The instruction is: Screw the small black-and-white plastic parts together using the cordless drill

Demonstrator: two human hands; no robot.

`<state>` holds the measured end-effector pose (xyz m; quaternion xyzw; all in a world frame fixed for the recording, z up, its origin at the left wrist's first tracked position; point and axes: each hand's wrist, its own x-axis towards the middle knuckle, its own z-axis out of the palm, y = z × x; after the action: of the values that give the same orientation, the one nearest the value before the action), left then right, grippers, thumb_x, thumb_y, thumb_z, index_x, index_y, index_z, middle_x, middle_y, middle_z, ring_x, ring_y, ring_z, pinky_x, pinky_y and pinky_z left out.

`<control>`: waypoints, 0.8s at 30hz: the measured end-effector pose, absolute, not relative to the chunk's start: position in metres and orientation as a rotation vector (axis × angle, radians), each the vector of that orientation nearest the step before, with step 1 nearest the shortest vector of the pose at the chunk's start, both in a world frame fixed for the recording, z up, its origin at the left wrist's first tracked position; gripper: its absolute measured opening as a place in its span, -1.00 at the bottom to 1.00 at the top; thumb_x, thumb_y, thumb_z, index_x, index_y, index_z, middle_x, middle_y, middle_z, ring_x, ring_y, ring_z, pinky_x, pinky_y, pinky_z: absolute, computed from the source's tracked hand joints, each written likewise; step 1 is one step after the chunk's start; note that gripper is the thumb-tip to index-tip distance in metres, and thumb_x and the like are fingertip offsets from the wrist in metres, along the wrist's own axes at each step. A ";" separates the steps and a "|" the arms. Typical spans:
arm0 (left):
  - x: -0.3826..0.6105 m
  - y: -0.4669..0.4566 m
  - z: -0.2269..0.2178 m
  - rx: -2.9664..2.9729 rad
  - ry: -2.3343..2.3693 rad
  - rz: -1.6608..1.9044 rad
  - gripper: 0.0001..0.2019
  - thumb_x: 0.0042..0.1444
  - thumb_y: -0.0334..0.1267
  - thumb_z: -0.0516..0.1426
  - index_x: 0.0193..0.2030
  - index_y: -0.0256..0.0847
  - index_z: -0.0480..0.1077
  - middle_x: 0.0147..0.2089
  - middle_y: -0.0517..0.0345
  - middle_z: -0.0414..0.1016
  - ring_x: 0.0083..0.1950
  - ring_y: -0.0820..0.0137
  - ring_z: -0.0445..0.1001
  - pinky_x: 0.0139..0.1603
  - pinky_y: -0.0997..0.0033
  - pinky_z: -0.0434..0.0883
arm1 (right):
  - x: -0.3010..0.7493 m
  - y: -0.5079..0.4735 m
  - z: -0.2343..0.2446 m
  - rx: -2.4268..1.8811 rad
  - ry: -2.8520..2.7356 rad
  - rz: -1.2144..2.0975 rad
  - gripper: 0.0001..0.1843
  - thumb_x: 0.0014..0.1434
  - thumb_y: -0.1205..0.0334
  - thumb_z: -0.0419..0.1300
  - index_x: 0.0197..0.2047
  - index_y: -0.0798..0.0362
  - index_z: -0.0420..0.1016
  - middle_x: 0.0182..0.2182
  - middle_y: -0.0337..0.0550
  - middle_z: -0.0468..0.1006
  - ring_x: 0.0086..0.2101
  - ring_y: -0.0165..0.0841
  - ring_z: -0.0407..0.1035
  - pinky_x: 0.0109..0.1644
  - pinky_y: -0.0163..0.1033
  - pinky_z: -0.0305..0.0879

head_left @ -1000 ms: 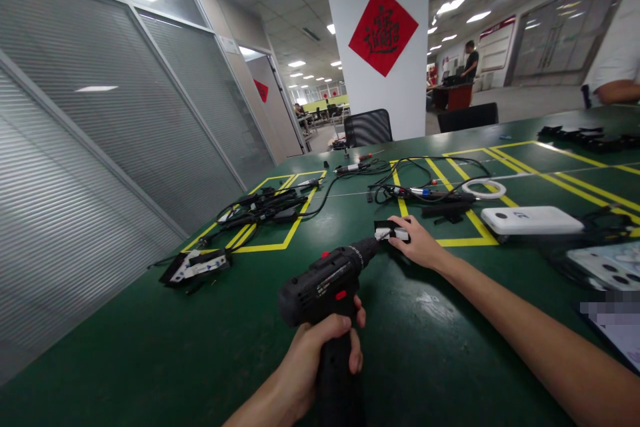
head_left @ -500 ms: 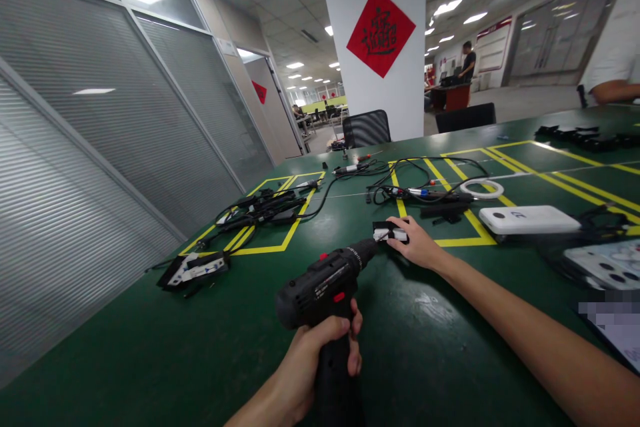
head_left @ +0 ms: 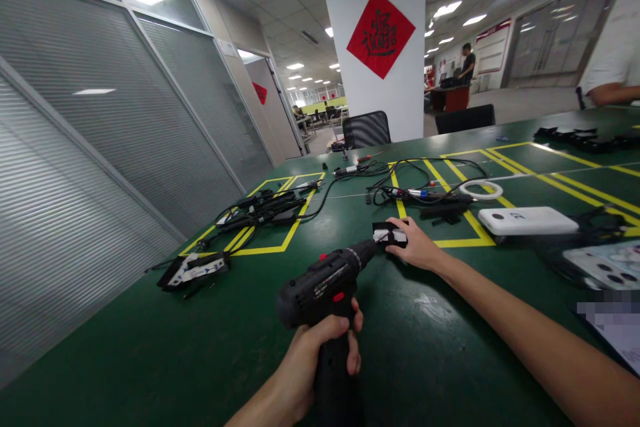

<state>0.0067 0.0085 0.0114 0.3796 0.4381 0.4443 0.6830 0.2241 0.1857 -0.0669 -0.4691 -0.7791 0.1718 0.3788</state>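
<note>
My left hand (head_left: 313, 363) is wrapped round the grip of a black cordless drill (head_left: 325, 290) with red buttons. The drill's tip meets a small black and white part (head_left: 389, 233) lying on the green table (head_left: 150, 353). My right hand (head_left: 417, 247) reaches in from the right and pins that part down, fingers closed over its right end.
A black and white assembly (head_left: 193, 268) lies at the left. Cables and tools (head_left: 265, 208) fill a yellow-taped box behind. A white tape ring (head_left: 481, 189), a white box (head_left: 527, 220) and a tray (head_left: 605, 265) sit to the right. Another person's arm (head_left: 615, 92) is at the far right.
</note>
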 end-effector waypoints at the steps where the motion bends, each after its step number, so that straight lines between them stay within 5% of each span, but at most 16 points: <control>1: 0.007 0.009 0.011 0.852 0.980 0.997 -0.79 0.04 -0.38 -0.06 -0.20 -0.32 0.29 -0.39 0.12 0.36 -0.68 0.56 0.22 -0.51 0.36 0.25 | 0.224 0.186 -0.067 -1.200 -1.990 0.440 -0.31 -0.05 0.10 0.24 0.16 -0.09 0.14 -0.04 -0.09 0.18 -0.08 -0.27 0.26 0.10 -0.12 0.17; 5: 0.007 0.009 0.011 0.855 0.979 0.998 -0.79 0.04 -0.38 -0.06 -0.19 -0.32 0.29 -0.39 0.11 0.37 -0.68 0.54 0.23 -0.51 0.35 0.26 | 0.225 0.186 -0.065 -1.205 -1.996 0.458 -0.36 -0.01 0.10 0.19 0.15 -0.08 0.14 -0.04 -0.08 0.17 -0.09 -0.27 0.27 0.08 -0.12 0.18; 12: 0.006 0.011 0.011 0.846 0.970 0.993 -0.79 0.03 -0.37 -0.06 -0.20 -0.33 0.29 -0.38 0.10 0.37 -0.68 0.55 0.23 -0.51 0.36 0.26 | 0.225 0.185 -0.064 -1.188 -2.006 0.467 -0.35 -0.05 0.40 0.10 0.15 -0.06 0.15 -0.05 -0.08 0.18 -0.10 -0.32 0.26 0.06 -0.21 0.19; 24: 0.006 0.010 0.010 0.827 0.957 0.998 -0.79 0.04 -0.37 -0.07 -0.19 -0.31 0.29 -0.36 0.12 0.34 -0.68 0.55 0.23 -0.51 0.34 0.26 | 0.225 0.187 -0.068 -1.182 -2.005 0.415 -0.41 0.02 0.26 0.15 0.14 -0.08 0.14 -0.06 -0.09 0.18 -0.08 -0.30 0.26 0.09 -0.16 0.18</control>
<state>0.0064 0.0096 0.0103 0.3703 0.4285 0.4469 0.6925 0.2248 0.1866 -0.0676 -0.4628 -0.7847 0.1626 0.3791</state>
